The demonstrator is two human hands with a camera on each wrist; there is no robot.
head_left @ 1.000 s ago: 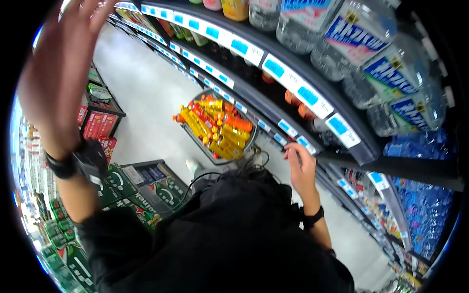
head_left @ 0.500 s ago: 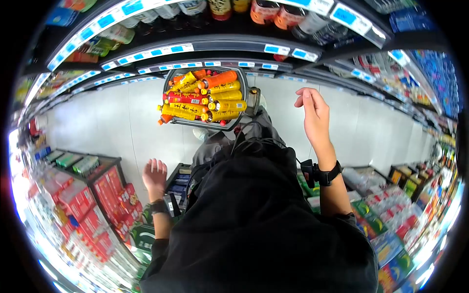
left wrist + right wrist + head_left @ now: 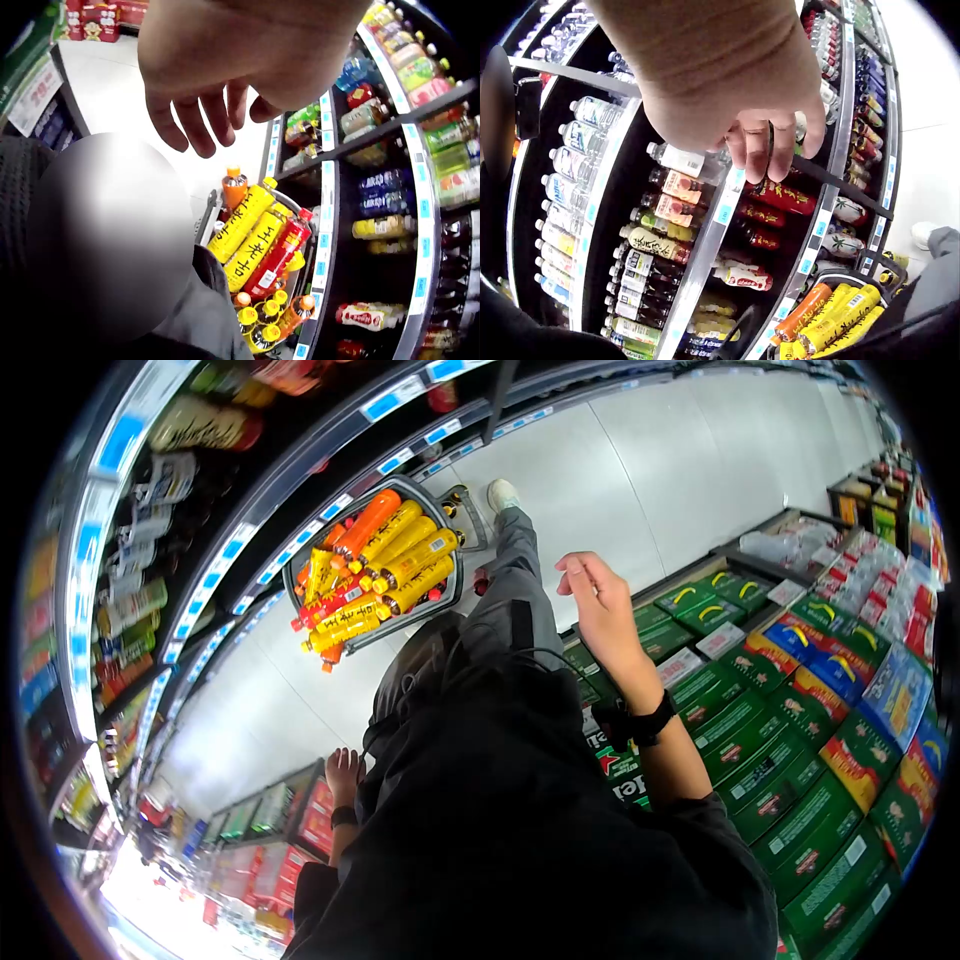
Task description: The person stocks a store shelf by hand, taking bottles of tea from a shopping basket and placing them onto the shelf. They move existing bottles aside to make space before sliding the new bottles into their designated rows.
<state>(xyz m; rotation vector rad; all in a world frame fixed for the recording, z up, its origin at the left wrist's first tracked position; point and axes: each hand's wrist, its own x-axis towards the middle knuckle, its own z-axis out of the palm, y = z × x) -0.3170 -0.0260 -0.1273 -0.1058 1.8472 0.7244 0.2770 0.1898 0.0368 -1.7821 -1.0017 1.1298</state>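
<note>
Both hands hang free with nothing in them. The left hand, low at the left of the head view, has loosely bent fingers; in the left wrist view this hand shows above the bottles. The right hand is raised right of the legs, fingers loosely bent; the right wrist view shows it in front of the shelves. A dark basket full of bottles stands at the upper left of the head view, with a yellow bottle, an orange bottle and a red bottle among them.
Drink shelves curve along the left of the head view. Green cartons are stacked at the right, and red boxes stand at the lower left. Pale floor runs between them, with a shoe on it.
The view has swung round, so the shelves now lie at the left and green cartons at the right. The left hand has dropped from its raised position; the right hand remains empty.
</note>
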